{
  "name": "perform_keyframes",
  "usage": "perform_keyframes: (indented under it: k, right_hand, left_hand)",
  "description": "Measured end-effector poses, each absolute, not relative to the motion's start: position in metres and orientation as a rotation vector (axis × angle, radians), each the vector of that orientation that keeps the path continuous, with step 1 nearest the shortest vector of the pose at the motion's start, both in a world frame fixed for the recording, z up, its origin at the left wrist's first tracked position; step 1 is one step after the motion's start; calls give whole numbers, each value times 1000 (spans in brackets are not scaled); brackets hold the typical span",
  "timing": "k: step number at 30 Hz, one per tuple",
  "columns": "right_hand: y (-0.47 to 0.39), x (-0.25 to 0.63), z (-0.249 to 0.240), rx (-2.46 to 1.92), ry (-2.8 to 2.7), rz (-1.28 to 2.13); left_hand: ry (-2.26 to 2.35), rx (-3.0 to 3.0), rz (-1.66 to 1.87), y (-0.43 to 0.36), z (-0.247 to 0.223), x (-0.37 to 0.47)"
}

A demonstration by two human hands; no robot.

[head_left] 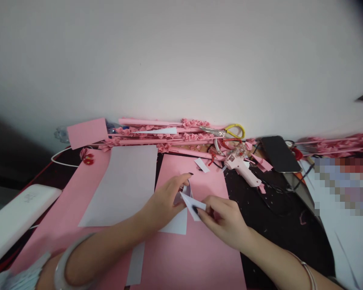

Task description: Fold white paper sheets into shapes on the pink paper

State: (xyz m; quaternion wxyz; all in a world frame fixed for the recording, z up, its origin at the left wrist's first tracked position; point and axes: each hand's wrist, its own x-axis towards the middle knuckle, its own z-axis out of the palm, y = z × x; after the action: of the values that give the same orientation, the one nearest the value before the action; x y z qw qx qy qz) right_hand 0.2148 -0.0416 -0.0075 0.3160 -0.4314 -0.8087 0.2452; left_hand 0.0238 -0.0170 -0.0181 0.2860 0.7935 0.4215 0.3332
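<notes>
Above a large pink sheet (196,257), my right hand (226,219) pinches a small folded piece of white paper (195,206) between thumb and fingers. The paper's pointed end reaches my left hand (166,195). My left hand is curled, thumb and index finger closed round a curved greyish piece (186,192); its kind is unclear, being partly hidden by the fingers and the paper. Under my hands a white paper scrap (177,223) lies on the pink sheet. A big white sheet (124,185) lies left of it, partly beneath my left forearm.
Along the wall lie pink paper flower stems (151,121), yellow-handled scissors (236,131) and a narrow white triangle (160,131). At right are a glue gun (243,169), cables and a dark phone (280,154). A white box-like device (21,219) sits at left.
</notes>
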Motion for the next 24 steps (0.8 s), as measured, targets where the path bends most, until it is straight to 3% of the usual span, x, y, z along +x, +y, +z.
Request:
perform_keyframes:
  k: [16, 24]
  right_hand:
    - [-34, 218, -14, -1418, -1997, 567]
    - [-34, 215, -13, -1383, -1889, 822]
  left_hand:
    - [1186, 1763, 1036, -16, -15, 31]
    - [1004, 1557, 1006, -19, -14, 33]
